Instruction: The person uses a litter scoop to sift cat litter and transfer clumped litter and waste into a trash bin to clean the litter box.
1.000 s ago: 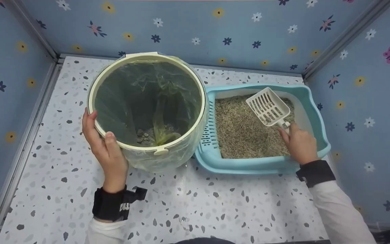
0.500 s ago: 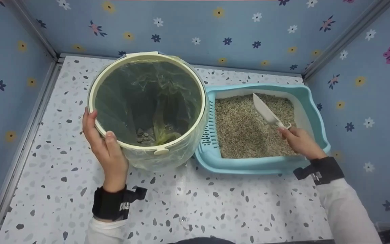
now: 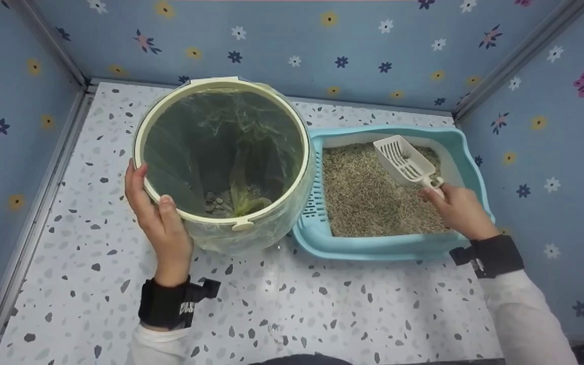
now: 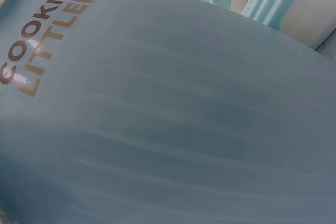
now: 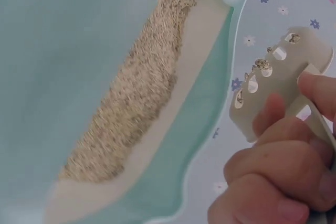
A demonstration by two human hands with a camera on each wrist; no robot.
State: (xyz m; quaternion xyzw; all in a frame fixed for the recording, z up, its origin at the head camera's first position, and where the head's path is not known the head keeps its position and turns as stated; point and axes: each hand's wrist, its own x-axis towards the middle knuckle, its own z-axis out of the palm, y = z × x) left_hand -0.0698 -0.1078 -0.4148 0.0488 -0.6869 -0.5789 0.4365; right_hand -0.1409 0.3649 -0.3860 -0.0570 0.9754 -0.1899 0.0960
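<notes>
My left hand (image 3: 162, 223) rests against the near-left side of a round bin, its thumb and fingertips at the cream rim (image 3: 146, 187). A thin yellowish bag lines the bin, with grey clumps (image 3: 217, 203) at the bottom. In the left wrist view the bin's blue-grey ribbed wall (image 4: 173, 114) fills most of the frame. My right hand (image 3: 462, 210) grips the handle of a white slotted litter scoop (image 3: 407, 163), held over the litter with its bowl facing up. Small litter clumps (image 5: 262, 65) sit at the slots of the scoop.
A light-blue litter box (image 3: 373, 248) stands right against the bin, with brown pellet litter (image 3: 363, 197) inside and a slotted step (image 3: 314, 197) at its left end. Blue flowered walls (image 3: 292, 40) enclose the speckled floor (image 3: 292, 304) at the back and both sides.
The right hand has rolled the scoop from flat to edge-on and back to face up, moving slightly rightward. The left hand and bin have stayed in place.
</notes>
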